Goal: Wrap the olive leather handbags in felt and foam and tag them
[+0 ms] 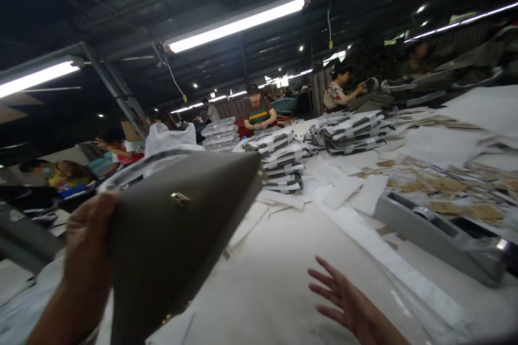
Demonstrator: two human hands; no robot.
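Note:
A dark olive-grey bag with small gold-coloured metal fittings is raised at the left, tilted over the table. My left hand grips its left edge, the thumb on the near face and the other fingers largely hidden. Over the pale tabletop my right hand is held apart from the bag, its fingers spread and nothing in them. To the right of that hand lies a long white strip of paper. Beyond it stands a grey tape dispenser.
Stacks of folded dark pieces wrapped in white stand mid-table, with another stack behind. White sheets and brown paper scraps cover the right side. Several people work farther back, one person across the table.

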